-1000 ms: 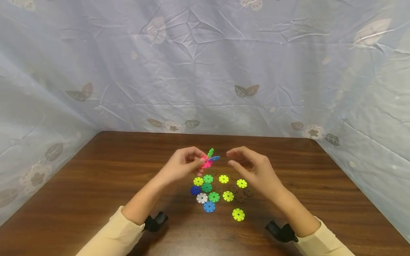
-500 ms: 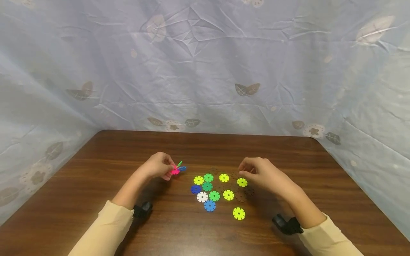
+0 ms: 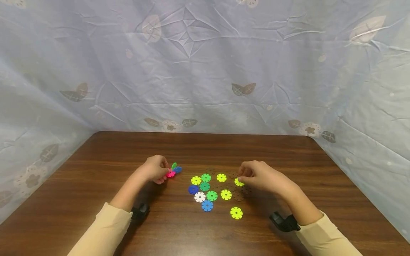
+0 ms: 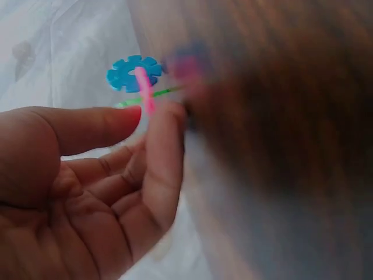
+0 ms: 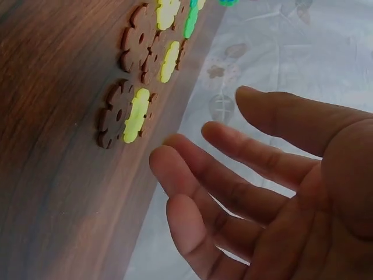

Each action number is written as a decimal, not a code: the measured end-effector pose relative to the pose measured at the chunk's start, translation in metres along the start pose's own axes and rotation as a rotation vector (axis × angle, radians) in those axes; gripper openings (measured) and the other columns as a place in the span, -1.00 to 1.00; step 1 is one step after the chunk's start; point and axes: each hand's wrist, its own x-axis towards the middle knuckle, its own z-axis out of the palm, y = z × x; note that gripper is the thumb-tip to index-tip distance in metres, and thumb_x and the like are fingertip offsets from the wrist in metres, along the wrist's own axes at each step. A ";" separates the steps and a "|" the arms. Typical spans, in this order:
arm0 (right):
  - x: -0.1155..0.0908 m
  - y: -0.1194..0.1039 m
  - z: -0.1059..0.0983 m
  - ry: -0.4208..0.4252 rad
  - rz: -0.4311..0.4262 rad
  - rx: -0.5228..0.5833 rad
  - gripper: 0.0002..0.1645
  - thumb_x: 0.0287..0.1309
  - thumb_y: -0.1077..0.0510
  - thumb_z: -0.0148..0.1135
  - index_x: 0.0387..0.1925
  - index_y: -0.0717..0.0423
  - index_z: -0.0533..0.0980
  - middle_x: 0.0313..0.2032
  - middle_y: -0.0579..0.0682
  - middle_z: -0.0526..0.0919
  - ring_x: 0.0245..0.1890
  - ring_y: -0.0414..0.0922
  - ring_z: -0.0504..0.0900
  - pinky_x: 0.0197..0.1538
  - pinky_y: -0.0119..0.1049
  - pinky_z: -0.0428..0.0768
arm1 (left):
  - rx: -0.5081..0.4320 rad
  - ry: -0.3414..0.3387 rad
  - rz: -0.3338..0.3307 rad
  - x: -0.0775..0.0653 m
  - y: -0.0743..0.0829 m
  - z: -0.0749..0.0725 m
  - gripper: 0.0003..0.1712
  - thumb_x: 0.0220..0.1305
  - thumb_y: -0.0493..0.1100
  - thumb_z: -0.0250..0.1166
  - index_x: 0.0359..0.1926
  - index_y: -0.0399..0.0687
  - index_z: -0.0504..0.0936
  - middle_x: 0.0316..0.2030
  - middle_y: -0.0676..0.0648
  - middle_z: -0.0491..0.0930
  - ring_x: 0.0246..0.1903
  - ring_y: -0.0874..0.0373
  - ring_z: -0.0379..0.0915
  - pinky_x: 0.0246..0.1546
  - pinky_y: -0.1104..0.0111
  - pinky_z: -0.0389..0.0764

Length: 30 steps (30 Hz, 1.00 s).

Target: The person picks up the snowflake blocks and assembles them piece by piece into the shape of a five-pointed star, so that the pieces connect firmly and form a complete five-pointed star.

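My left hand (image 3: 154, 170) pinches a pink notched disc (image 4: 144, 90) between thumb and finger, low at the left of the table. Joined to this disc are a blue disc (image 4: 134, 73) and a green disc (image 3: 174, 165), forming one small cluster of slotted building discs. On the right, my right hand (image 3: 261, 176) hovers by a yellow disc (image 3: 239, 181), which its thumb partly overlaps in the head view. From the right wrist, the fingers (image 5: 192, 169) look relaxed and spread, with nothing between them and that yellow disc (image 5: 137, 115) lying beyond the fingertips.
Between the hands, loose notched discs lie flat: several yellow ones (image 3: 226, 195), green ones (image 3: 211, 196), a white one (image 3: 200, 197), a dark blue one (image 3: 193, 189) and a light blue one (image 3: 207, 205). Brown discs (image 5: 139, 38) blend into the wooden table (image 3: 128, 145). Patterned cloth (image 3: 205, 71) surrounds it.
My left hand has carried the joined discs left and down toward the table. The right hand has moved down and slightly right, to the yellow disc at the right.
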 end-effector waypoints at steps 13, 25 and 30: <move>-0.001 0.007 0.001 -0.092 0.050 -0.046 -0.73 0.24 0.20 0.46 -0.10 0.18 0.58 -0.22 0.03 0.68 -0.21 -0.10 0.62 -0.17 -0.18 0.61 | 0.327 -0.161 0.344 -0.039 0.067 0.023 -0.65 0.36 -0.23 0.43 0.11 -0.17 0.60 -0.20 -0.09 0.70 -0.24 0.12 0.58 -0.20 0.22 0.64; 0.004 0.016 0.009 -0.128 0.047 -0.095 -0.70 0.18 0.23 0.50 -0.12 0.21 0.56 -0.28 0.02 0.62 -0.29 -0.13 0.52 -0.24 -0.26 0.53 | 0.582 -0.253 0.395 -0.056 0.091 0.068 -0.70 0.28 -0.16 0.52 -0.01 0.07 0.66 -0.10 0.04 0.70 -0.07 0.17 0.63 -0.09 0.24 0.70; 0.005 0.016 0.010 -0.136 0.068 -0.109 -0.71 0.19 0.24 0.50 -0.12 0.21 0.56 -0.29 0.02 0.60 -0.32 -0.13 0.50 -0.28 -0.28 0.51 | 0.646 -0.255 0.399 -0.057 0.093 0.075 -0.70 0.30 -0.17 0.50 0.01 0.10 0.67 -0.14 0.06 0.65 -0.20 0.25 0.55 -0.24 0.30 0.66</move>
